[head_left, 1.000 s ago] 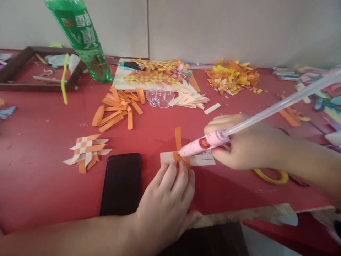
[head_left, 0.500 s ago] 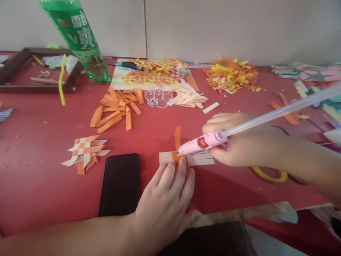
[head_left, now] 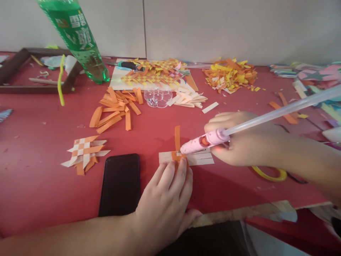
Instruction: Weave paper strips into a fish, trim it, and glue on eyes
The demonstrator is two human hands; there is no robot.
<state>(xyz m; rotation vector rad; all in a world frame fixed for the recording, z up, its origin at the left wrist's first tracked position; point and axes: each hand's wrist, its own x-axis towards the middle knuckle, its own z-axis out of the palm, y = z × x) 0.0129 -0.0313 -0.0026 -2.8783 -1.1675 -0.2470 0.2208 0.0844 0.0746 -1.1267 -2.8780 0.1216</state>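
My left hand (head_left: 166, 199) lies palm down near the table's front edge, its fingers stretched over an orange paper strip (head_left: 177, 138) and pressing it down. Cream paper strips (head_left: 201, 157) run crosswise under that orange strip. My right hand (head_left: 239, 140) is closed around a pink hot glue gun (head_left: 204, 141), with a long clear glue stick (head_left: 282, 110) poking out of its back. The gun's nozzle points left, close to where the orange and cream strips cross. A woven orange and cream paper fish (head_left: 85, 153) rests to the left.
A black phone (head_left: 119, 185) lies beside my left hand. Farther back are orange folded strips (head_left: 117, 106), cream strips (head_left: 188, 96), a yellow-orange paper heap (head_left: 230, 75) and a tall green bottle (head_left: 77, 39). A yellow ring (head_left: 270, 175) sits under my right forearm.
The glue gun in my right hand has shifted slightly to the right, its nozzle drawing back a little from the strips' crossing. My left hand stays nearly still.
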